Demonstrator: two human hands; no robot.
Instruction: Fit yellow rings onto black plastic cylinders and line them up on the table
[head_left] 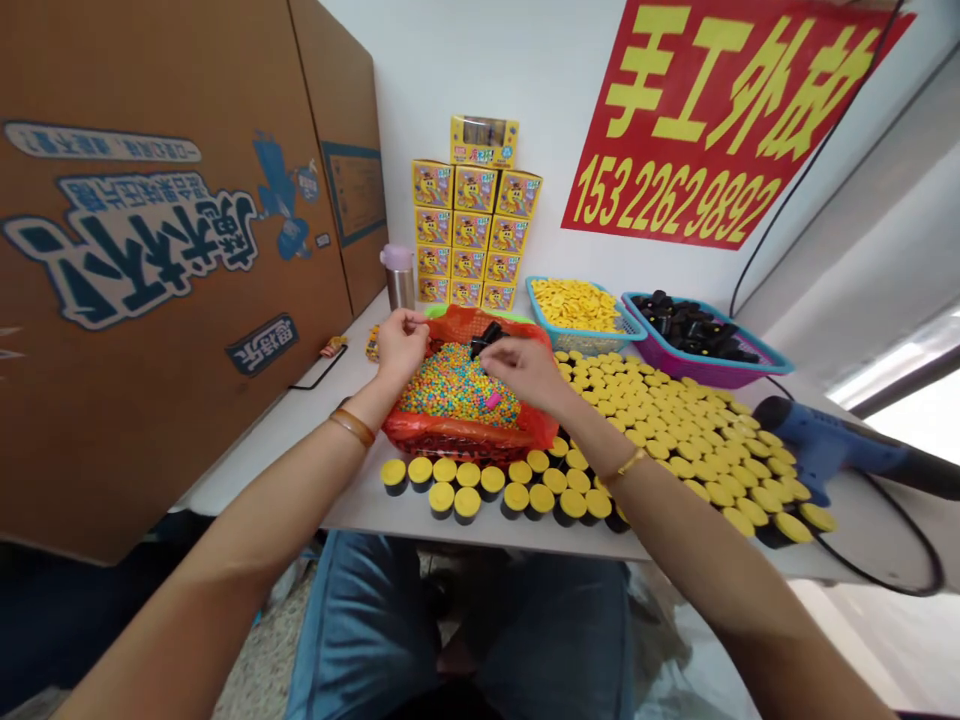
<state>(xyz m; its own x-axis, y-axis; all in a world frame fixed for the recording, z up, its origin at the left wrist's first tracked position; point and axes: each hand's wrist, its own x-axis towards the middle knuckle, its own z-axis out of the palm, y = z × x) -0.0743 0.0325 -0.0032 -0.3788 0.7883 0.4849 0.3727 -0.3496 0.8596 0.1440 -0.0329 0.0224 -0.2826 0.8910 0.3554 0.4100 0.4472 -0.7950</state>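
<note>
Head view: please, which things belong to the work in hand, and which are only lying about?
Apparently in the work: colourful beads; black pieces by the right fingers; yellow-topped cups; yellow pieces.

Apparently lying about: steel flask; blue tool; cardboard box.

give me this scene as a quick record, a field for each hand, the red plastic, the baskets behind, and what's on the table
left hand: by the left edge of the red plastic; grip unclear
right hand: fingers at black pieces over the beads
red plastic: holds multicoloured beads, small pink object on top
blue basket: yellow discs
purple basket: loose black parts
table: yellow-lidded black tubs, blue handheld tool
against wall: stacked yellow boxes
</note>
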